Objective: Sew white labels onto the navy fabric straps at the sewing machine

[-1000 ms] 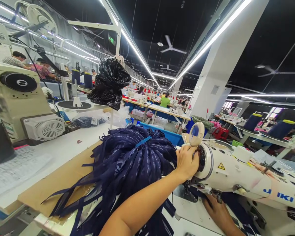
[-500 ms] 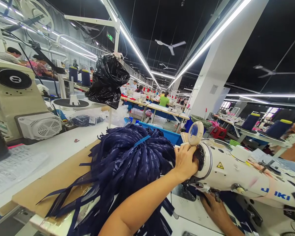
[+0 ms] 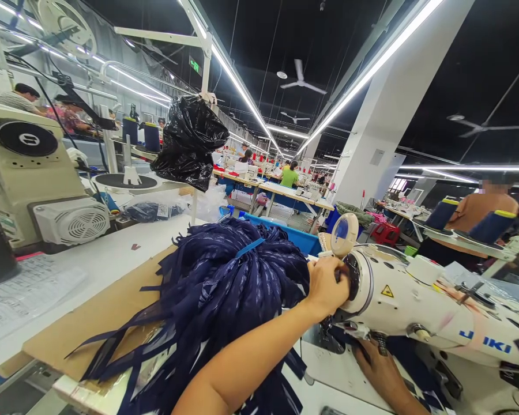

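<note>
My left hand (image 3: 327, 285) is at the head end of a white sewing machine (image 3: 436, 311), its fingers bent and closed against the dark front of the head. What they pinch is hidden. Below the machine arm, my right hand (image 3: 380, 369) is closed on navy fabric (image 3: 409, 351) beside the needle area; its fingertips are partly covered. A big bundle of navy zipper strips (image 3: 237, 288), tied with a blue band (image 3: 249, 248), lies left of my left hand, its loose ends spreading toward me. A round magnifier lens (image 3: 345, 235) stands above the machine head.
Brown cardboard (image 3: 99, 311) lies under the bundle. A black plastic bag (image 3: 190, 141) hangs from a pole, with a blue bin (image 3: 294, 233) behind the strips. Another machine (image 3: 21, 173) stands at left. Navy thread cones (image 3: 491, 227) and a person in brown (image 3: 482, 213) are at right.
Both hands stay almost where they were, with only a slight shift of the left fingers. At the right, the person in brown has moved into fuller view behind the thread cones.
</note>
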`<state>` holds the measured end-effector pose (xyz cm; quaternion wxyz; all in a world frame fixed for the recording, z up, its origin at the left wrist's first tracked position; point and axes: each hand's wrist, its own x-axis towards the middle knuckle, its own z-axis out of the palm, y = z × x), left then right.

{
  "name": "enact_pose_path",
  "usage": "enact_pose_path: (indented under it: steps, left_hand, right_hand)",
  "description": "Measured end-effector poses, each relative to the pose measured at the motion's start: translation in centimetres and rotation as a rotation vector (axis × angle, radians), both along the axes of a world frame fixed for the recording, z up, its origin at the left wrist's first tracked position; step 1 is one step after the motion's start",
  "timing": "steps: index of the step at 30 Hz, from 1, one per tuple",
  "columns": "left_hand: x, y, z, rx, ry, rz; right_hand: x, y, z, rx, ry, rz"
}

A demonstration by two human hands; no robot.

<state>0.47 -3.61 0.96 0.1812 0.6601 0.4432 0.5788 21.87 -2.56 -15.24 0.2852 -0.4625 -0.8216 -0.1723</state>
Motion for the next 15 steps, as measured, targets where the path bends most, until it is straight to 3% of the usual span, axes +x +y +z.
enact_pose_path:
  steps: [4, 9, 15]
  left_hand:
    - [0.1, 0.5, 0.2, -0.089, -0.383, -0.03]
    - [0.9, 1.1, 1.0, -0.396, -0.9, -0.237]
    - [2.0, 1.8, 1.8, -0.609, -1.013, -0.231]
  right_hand:
    - [0.1, 0.1, -0.1, 0.012, -0.006, -0.002]
    - [0.3, 0.2, -0.5, 0.005, 0.012, -0.02]
    - [0.2, 0.1, -0.5, 0.038, -0.045, -0.011]
